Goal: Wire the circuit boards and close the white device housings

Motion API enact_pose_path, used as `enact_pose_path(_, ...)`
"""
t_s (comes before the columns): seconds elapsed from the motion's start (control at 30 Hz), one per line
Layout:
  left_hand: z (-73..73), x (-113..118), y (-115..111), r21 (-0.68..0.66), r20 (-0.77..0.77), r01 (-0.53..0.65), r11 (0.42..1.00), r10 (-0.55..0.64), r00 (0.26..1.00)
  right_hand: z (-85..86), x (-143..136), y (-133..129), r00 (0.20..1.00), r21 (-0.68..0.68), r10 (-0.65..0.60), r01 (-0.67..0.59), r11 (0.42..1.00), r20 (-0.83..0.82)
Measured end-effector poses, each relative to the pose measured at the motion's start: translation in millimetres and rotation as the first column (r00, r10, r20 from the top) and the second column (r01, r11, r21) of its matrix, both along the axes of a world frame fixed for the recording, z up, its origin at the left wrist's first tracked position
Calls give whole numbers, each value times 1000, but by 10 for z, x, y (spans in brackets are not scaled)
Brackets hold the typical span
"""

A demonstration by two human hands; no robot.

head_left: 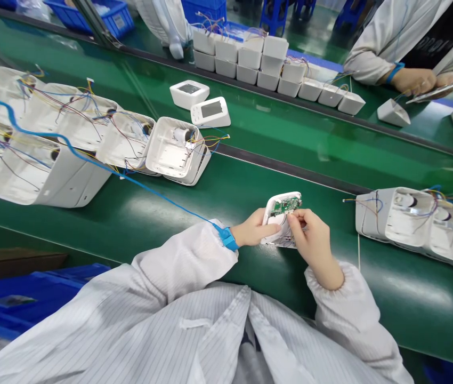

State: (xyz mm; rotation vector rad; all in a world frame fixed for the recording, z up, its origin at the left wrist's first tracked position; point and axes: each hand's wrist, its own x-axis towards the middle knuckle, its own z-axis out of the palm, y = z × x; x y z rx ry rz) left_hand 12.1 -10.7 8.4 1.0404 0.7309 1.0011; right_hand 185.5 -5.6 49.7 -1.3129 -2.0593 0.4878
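Note:
My left hand (259, 228) grips the left side of a white plastic housing (266, 216), its thumb laid across the inner face. Inside the housing a green circuit board (285, 205) shows near the top edge, and thin wires run lower down. The fingers of my right hand (308, 234) are pinched together at the board's lower edge; what sits between the fingertips is too small to name. Around my left wrist is a blue wrist strap (227, 238) with a blue cord (162, 198) leading off to the left.
Open white housings with wires (174, 152) stand in rows at the left, and more white housings (410, 216) at the right. Two white units with screens (211, 111) lie beyond the dark rail (282, 166). Stacked white cases (250, 58) and a co-worker's hands (414, 81) are across the bench.

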Motion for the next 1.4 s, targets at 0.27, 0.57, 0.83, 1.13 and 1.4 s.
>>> enact_pose_path(0.27,-11,-11,-11,-57,26,26,998,-25,999,-22,18,-22,987,223,-80,48,974,137)
enact_pose_path(0.57,78,-65,-18,-111,116,131,985,-118,986,-59,245,162,986,237,145,-162,958,86)
enact_pose_path(0.83,61,-69,13,-47,0,141,989,-141,990,-131,207,76,990,345,-48,0,938,129)
enact_pose_path(1.13,146,-90,76,3,-144,78,997,-77,987,-111,187,69,994,337,-90,62,939,69)
enact_pose_path(1.4,127,-26,67,175,-206,-122,977,158,966,-37,221,135,957,-88,-171,154,984,-235)
